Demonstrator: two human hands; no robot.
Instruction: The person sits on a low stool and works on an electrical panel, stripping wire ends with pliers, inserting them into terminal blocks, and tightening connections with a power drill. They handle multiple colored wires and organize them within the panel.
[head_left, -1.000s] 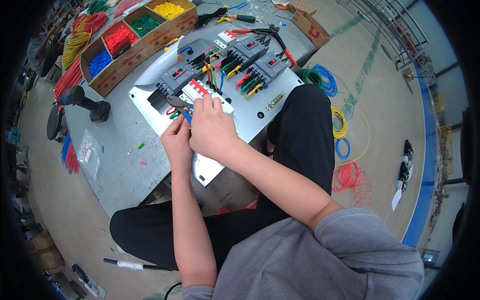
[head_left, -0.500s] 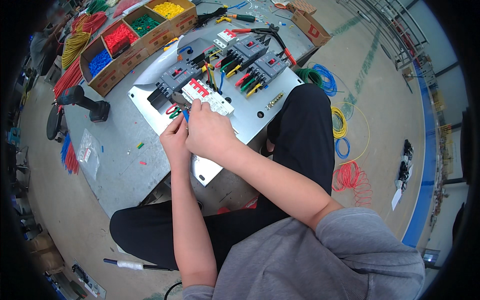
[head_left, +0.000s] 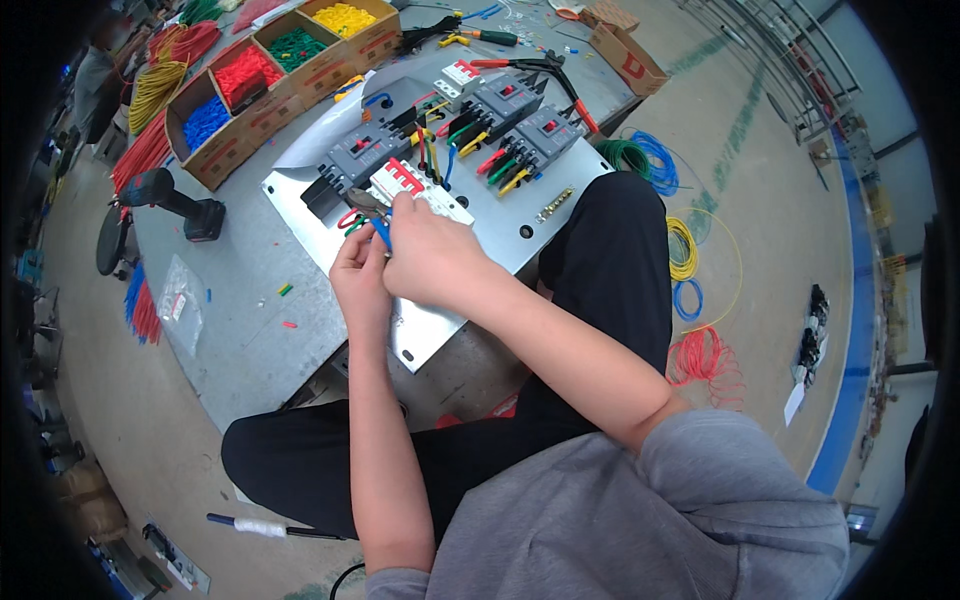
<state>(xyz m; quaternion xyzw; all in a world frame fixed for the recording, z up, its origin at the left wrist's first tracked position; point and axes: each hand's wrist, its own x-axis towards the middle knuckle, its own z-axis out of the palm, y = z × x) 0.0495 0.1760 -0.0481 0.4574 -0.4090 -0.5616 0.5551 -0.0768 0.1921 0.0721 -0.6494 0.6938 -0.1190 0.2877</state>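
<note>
My right hand (head_left: 432,252) is closed around cutting pliers (head_left: 366,201) with blue handles. Their dark jaws point up and left, beside a white breaker (head_left: 402,181) with red levers. My left hand (head_left: 358,278) is just left of the right one, its thumb and fingers pinched together; what they hold is hidden. Short red and green wires (head_left: 349,222) stick out just beyond its fingertips. Both hands are over a metal mounting plate (head_left: 420,338). Grey breakers (head_left: 366,154) with coloured wires are fixed on it, along with a brass terminal strip (head_left: 556,204).
Cardboard bins (head_left: 262,118) of coloured caps line the table's (head_left: 250,335) far left side. A cordless drill (head_left: 178,205) and a plastic bag (head_left: 182,305) lie at left. A large red-handled cutter (head_left: 552,72) rests beyond the plate. Wire coils (head_left: 682,250) lie on the floor at right.
The pliers' jaws and blue handle show more now, tilted a little differently. Both hands remain in nearly the same place over the plate; the whole view has shifted slightly.
</note>
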